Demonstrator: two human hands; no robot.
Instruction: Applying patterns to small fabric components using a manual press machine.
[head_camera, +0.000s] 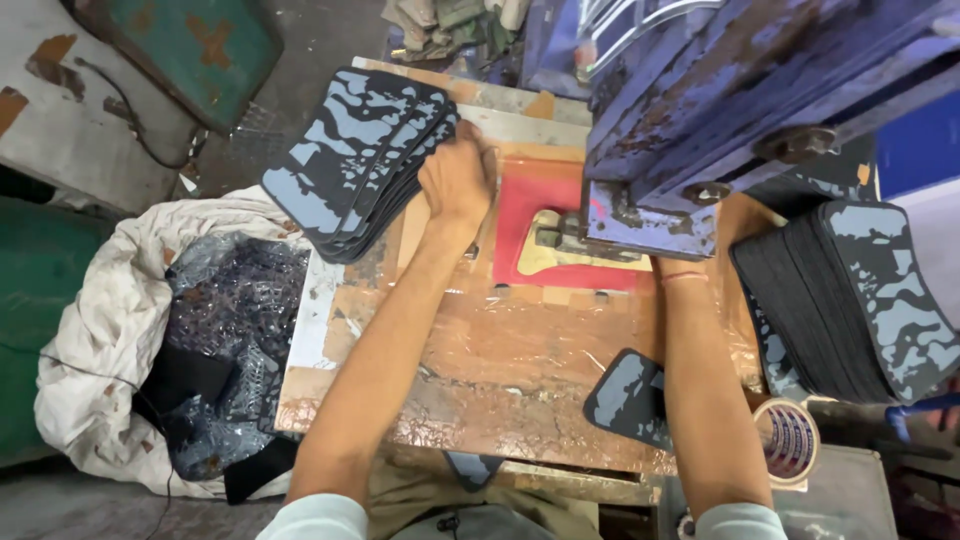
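Note:
My left hand (457, 178) rests with curled fingers on the near edge of a fanned stack of dark pads with pale blue camouflage blotches (350, 155) at the bench's far left. My right forearm (700, 380) reaches forward and the right hand is hidden under the blue, rusty press head (700, 110). Below that head lie a red sheet (525, 205) and a yellow metal die (545, 255). One single camouflage pad (625, 395) lies beside my right forearm on the bench.
A second tall stack of camouflage pads (860, 300) stands at the right. A tape roll (788, 440) lies at the bench's near right corner. A white sack of dark offcuts (190, 340) sits on the floor to the left. The worn wooden bench top (500, 350) carries everything.

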